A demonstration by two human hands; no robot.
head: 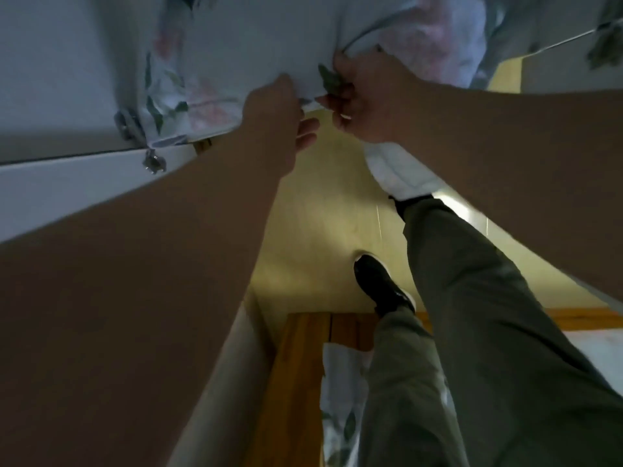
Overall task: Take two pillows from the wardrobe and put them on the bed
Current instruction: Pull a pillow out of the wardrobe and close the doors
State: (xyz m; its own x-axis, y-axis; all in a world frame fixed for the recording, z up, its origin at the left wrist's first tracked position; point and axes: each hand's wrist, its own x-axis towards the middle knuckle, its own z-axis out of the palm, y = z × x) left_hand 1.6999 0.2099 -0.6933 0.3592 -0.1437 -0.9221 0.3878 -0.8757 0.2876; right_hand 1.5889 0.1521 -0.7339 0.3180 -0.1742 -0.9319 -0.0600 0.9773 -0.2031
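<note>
- Pillow (242, 45) with the flower print was big and floppy, high up by the white wardrobe (50, 79); it could slip down or catch on the door hinge (129, 124).
- Right hand (367, 96) was closed tight, pinching its bottom edge.
- Left hand (273, 119) was partly open, pressed under the same edge, close beside the right.
</note>
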